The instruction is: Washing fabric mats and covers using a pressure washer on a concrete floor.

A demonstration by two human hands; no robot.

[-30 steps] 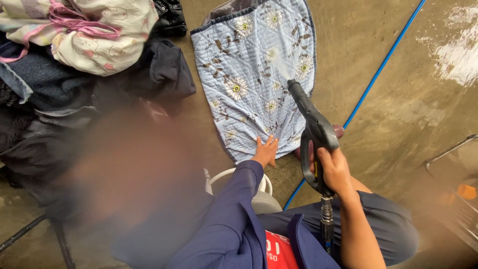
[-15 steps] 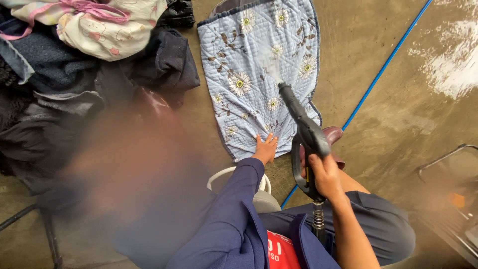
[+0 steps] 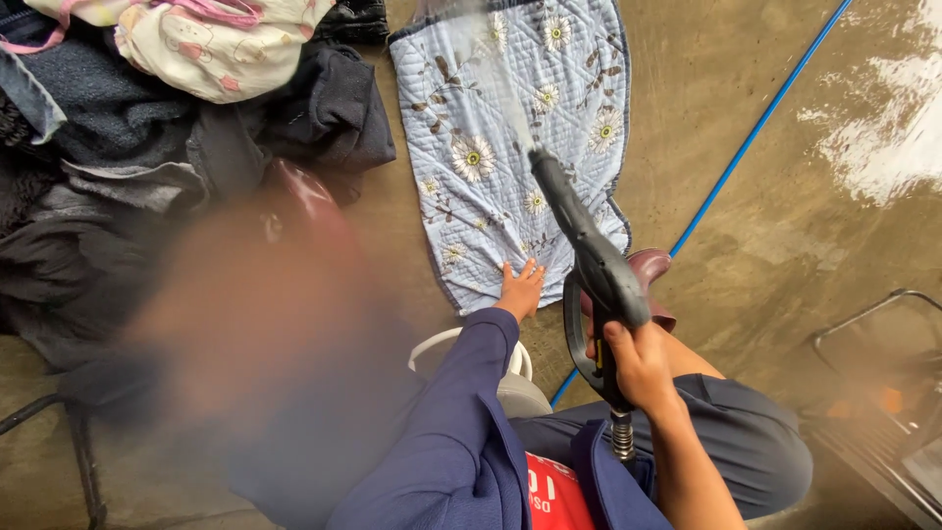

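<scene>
Gripping the handle of a black pressure-washer gun point(image 3: 589, 265), the right hand point(image 3: 638, 365) is closed around it, barrel angled up and left over the quilt. The left hand point(image 3: 520, 291) lies flat, fingers spread, pressing the near edge of the light-blue floral quilted mat point(image 3: 510, 128), which is spread on the wet concrete floor point(image 3: 785, 226), directly ahead of both hands. Spray leaves the nozzle toward the mat's upper part. A blue hose point(image 3: 756, 132) runs diagonally to the right; a pile of dark clothing point(image 3: 147, 167) sits left
</scene>
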